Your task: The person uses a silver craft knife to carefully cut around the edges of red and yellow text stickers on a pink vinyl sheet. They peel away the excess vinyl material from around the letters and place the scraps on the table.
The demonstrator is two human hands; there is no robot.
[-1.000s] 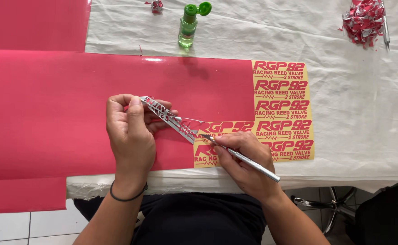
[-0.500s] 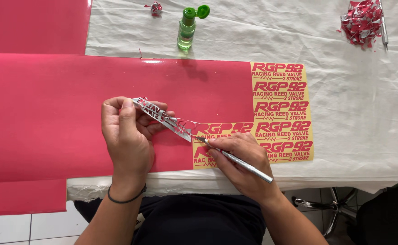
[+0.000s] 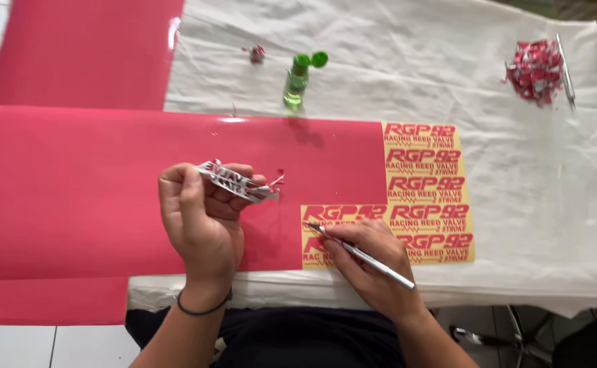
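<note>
A long red vinyl sheet [image 3: 107, 191] lies across the cloth-covered table. At its right end the red film is peeled off, leaving red lettered stickers on yellow backing [image 3: 424, 194]. My left hand [image 3: 199, 218] pinches a curled strip of peeled waste vinyl [image 3: 238, 182], silver side up, lifted free above the sheet. My right hand [image 3: 370, 255] grips a thin silver craft knife [image 3: 363, 254] like a pen, its tip resting on the lower left stickers.
A small green bottle [image 3: 298, 80] with its flip cap open stands behind the sheet. A pile of vinyl scraps [image 3: 533, 63] and a second silver tool [image 3: 565, 68] lie at the far right. A small scrap [image 3: 255, 52] sits near the bottle. White cloth [image 3: 530, 170] covers the table.
The waste strip, earlier still joined to the sheet near the knife tip, has come free and curled up in my left hand. The view shifted downward.
</note>
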